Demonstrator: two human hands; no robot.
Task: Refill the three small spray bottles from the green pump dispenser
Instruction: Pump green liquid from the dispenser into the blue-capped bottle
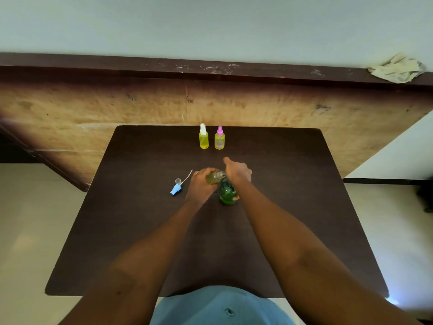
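My left hand (pixel 201 186) is wrapped around the small clear open-necked bottle of yellow liquid (pixel 215 177), holding it tipped so its threaded neck points right, up against the top of the round green plastic pump dispenser (pixel 226 192). My right hand (pixel 237 171) sits closed over the dispenser's head, so I can't see the nozzle or exactly how it meets the neck. The dispenser stands near the middle of the dark brown table (pixel 304 207).

The risk here is a miss. If the neck slips off the spout while I press, liquid will run over my fingers and onto the table. The tilt matters too: this bottle already looks well filled, and another pump or a steeper lean could spill it. Pressing off-centre could also tip the dispenser.

Just left of my left hand lie the blue spray cap with its thin white dip tube (pixel 176 189); a careless elbow could knock it away. At the far edge, the white-capped yellow bottle (pixel 203 137) and the pink-capped yellow bottle (pixel 219 138) stand side by side, capped and well clear.
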